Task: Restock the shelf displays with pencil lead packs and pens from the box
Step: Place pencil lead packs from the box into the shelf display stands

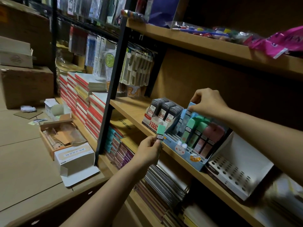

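Shelving of wood (131, 110) with black posts, filling most of the view; notebooks stacked below, hanging packs at the back. On the middle board, white empty pen stand with holes (236, 174) at the right, then blue display tray (195, 161) with rows of mint, pink and blue lead packs, then grey lead pack display (161, 112) at the left. On the floor, open cardboard box (60, 136) with stock, well apart from the shelf.

Right hand (208, 102) reaching over the tray, grip pinching the top of a blue lead pack (191, 106) in the back row. Left hand (149, 149) held just in front of the shelf edge, grip pinching a mint lead pack (159, 132) upright, not yet in a slot.

Possible trouble from here: pulling the blue pack forward could tip neighbouring packs like dominoes, because of their loose leaning. Could also drag the light tray toward the edge. Mint pack held only by the lower end, so easy to drop to the floor if knocked against the tray wall.
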`<state>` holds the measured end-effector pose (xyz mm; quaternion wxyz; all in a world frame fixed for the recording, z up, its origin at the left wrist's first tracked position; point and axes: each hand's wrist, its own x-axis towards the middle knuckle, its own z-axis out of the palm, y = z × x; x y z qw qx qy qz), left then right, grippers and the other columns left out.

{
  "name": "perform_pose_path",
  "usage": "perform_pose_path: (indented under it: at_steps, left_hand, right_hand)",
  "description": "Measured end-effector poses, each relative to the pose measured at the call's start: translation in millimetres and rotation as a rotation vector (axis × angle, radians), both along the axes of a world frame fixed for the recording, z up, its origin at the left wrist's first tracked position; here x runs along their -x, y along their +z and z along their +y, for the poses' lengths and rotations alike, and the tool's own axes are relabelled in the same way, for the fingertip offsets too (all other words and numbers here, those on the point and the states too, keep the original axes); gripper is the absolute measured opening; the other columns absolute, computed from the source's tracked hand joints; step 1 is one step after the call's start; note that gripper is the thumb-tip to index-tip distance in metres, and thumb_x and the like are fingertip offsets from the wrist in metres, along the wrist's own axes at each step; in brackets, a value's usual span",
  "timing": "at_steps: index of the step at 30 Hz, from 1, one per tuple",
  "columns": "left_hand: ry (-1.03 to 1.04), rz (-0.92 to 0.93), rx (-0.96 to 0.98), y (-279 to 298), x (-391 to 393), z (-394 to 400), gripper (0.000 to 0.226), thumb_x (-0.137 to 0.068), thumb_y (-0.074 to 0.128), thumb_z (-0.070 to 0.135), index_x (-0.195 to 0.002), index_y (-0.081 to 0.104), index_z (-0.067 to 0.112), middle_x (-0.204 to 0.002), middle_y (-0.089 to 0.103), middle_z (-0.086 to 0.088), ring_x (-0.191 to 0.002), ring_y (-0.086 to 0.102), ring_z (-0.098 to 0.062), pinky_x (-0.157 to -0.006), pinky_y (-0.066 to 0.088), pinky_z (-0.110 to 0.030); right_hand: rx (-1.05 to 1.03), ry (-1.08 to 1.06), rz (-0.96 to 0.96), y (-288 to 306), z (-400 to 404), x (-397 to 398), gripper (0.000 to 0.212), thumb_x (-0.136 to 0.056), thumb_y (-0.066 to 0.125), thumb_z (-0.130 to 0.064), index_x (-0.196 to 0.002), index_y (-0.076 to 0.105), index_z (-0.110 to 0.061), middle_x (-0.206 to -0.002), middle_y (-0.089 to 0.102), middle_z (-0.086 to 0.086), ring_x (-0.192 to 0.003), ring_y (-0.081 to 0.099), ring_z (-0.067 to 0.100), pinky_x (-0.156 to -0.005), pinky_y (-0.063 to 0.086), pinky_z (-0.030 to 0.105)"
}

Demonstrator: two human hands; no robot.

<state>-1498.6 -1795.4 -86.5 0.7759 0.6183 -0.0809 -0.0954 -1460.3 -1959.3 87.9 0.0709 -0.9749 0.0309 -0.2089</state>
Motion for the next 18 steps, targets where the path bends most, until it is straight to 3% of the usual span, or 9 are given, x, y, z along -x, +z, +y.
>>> perform_pose_path:
  at_steps: [4,8,18]
  left_hand:
    - [0.013,0.044,0.052,-2.4,-2.5,-3.1,0.019,-0.103,0.041,0.018,-0.118,0.051,0.016,-0.090,0.059,-0.002,-0.075,0.058,-0.012,-0.063,0.049,-0.025]
    - [0.014,0.033,0.035,-1.1,-6.1,-4.3,0.021,-0.103,0.041,0.018,-0.123,0.046,0.017,-0.092,0.058,-0.004,-0.074,0.056,-0.012,-0.058,0.047,-0.021]
    - [-0.010,0.021,-0.007,-4.8,-7.1,-8.9,0.021,-0.101,0.046,0.017,-0.122,0.048,0.018,-0.097,0.060,-0.005,-0.078,0.057,-0.014,-0.063,0.049,-0.024]
  right_hand:
    - [0.038,-0.046,0.035,-10.3,0.6,-6.3,0.015,-0.069,0.080,-0.024,-0.069,0.065,-0.026,-0.083,0.068,-0.003,-0.086,0.062,0.020,-0.080,0.055,0.044]
    - [0.040,-0.063,0.061,-12.8,-0.6,-10.5,0.015,-0.068,0.077,-0.022,-0.066,0.063,-0.026,-0.083,0.068,-0.001,-0.084,0.063,0.021,-0.073,0.058,0.039]
    - [0.063,-0.104,0.088,-8.4,-0.8,-12.1,0.011,-0.064,0.075,-0.022,-0.069,0.066,-0.023,-0.086,0.067,0.004,-0.096,0.058,0.027,-0.089,0.050,0.048]
